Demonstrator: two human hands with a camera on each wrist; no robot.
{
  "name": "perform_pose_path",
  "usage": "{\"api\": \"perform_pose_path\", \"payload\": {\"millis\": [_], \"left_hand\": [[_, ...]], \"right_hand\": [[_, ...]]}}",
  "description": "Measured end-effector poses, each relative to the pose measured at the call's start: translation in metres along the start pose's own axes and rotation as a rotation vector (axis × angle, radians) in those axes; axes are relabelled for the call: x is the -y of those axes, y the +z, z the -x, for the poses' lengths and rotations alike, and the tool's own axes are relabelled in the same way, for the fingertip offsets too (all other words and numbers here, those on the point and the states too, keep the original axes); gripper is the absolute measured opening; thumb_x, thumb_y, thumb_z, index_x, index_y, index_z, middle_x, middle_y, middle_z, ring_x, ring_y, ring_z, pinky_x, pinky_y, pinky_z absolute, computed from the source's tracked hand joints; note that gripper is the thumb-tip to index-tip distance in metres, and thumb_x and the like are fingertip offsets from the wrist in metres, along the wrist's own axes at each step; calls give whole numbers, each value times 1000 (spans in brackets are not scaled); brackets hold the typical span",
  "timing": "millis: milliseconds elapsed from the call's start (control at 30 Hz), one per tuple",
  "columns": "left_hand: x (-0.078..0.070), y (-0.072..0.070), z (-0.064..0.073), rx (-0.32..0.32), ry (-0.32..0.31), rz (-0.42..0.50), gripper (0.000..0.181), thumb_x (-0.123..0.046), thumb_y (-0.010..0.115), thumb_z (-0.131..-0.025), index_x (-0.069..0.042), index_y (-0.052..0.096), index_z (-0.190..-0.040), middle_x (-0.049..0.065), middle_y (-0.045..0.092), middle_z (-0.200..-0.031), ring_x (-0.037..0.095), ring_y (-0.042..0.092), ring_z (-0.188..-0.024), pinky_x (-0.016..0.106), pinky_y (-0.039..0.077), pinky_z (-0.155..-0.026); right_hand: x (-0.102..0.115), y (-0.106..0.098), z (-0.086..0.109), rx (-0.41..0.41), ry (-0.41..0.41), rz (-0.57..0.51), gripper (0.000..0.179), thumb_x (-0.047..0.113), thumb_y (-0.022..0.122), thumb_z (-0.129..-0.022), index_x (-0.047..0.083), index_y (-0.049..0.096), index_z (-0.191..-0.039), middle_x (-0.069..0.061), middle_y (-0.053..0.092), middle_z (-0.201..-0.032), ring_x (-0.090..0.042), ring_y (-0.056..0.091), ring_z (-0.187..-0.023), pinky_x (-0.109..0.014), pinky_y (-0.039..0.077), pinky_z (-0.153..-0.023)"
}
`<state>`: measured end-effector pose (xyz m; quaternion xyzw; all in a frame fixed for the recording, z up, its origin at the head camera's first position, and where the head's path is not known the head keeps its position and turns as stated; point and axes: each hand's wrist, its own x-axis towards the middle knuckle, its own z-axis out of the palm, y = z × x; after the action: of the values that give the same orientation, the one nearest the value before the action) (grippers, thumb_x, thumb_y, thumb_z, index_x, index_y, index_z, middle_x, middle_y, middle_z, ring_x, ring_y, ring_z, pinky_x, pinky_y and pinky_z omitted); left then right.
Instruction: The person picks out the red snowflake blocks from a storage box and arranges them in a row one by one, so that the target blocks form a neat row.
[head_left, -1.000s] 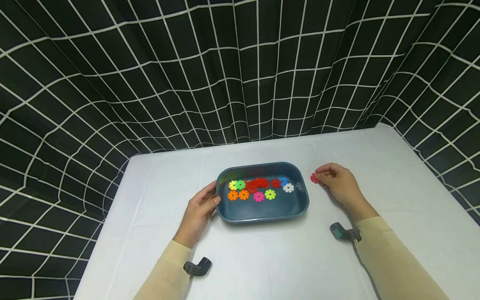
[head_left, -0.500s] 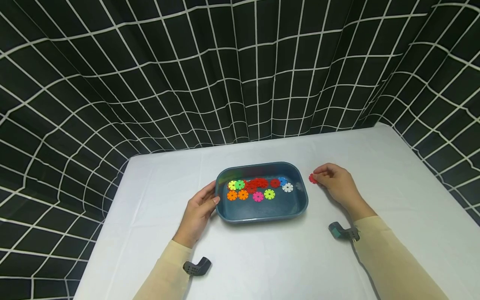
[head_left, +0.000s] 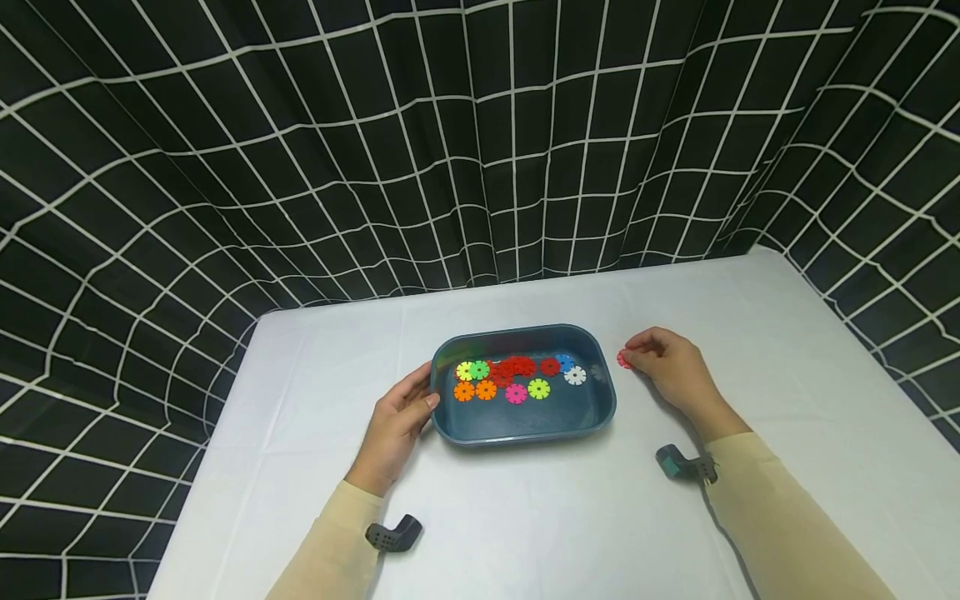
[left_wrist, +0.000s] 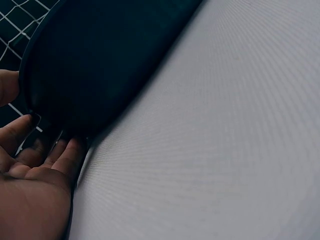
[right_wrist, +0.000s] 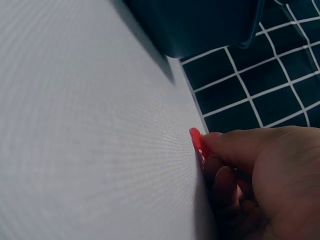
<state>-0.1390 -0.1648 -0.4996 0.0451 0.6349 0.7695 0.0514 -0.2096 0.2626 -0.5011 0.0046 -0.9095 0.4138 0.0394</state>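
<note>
- Red disc (head_left: 622, 359): small, flat, round, pinkish red, with a notched edge; partly hidden by the fingertips. The right wrist view shows it nearly edge-on, bright red. Located beside the tray's right end, low over the table; contact with the surface cannot be told.
- Right hand (head_left: 671, 367): thumb and fingers pinched together on the red disc.
- Tray (head_left: 525, 426): dark blue-grey, rounded corners, raised rim, upright on the table.
- Left hand (head_left: 397, 423): clamped on the tray's left end, thumb at the rim, fingers against the outer wall.
- Loose discs in the tray: an overlapping red cluster (head_left: 513, 369), with yellow, green, blue, white, orange and pink pieces around it, notched where legible.
- Table (head_left: 525, 525): white covering.
- Curtain (head_left: 480, 133): black, white grid lines, behind the table and at both sides.
</note>
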Motion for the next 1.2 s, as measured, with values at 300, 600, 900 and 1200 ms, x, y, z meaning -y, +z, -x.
{"api": "perform_pose_path", "payload": {"millis": [300,600,900,1200], "left_hand": [[1,-1,-1,4,1,3,58,-1,65,-107,5,45,-161,21,46,-164,36,46,-150,34,47,-116],[0,0,0,8,6,4,58,-2,66,-107,4,45,-161,21,46,-164,35,46,-151,34,47,-116],[1,-1,0,12,6,13,58,-1,65,-107,4,46,-161,21,46,-164,35,46,-150,35,47,-116],[3,-2,-1,4,9,10,57,-1,66,-107,3,47,-161,20,47,-164,36,46,-150,34,47,-116]], "right_hand": [[3,0,1,-13,51,-37,29,28,68,-110,0,71,-119,-17,72,-110,-31,63,-95,-37,55,-84],[6,-6,3,-10,100,-257,68,58,41,-116,-3,65,-134,-23,68,-120,-26,67,-95,-18,56,-73],[3,-12,3,23,6,-388,77,57,24,-118,-7,58,-143,-28,67,-127,-26,72,-98,-22,61,-76],[6,-13,3,56,-75,-503,71,51,27,-119,-11,51,-146,-30,64,-131,-21,75,-102,-25,63,-82]]}}
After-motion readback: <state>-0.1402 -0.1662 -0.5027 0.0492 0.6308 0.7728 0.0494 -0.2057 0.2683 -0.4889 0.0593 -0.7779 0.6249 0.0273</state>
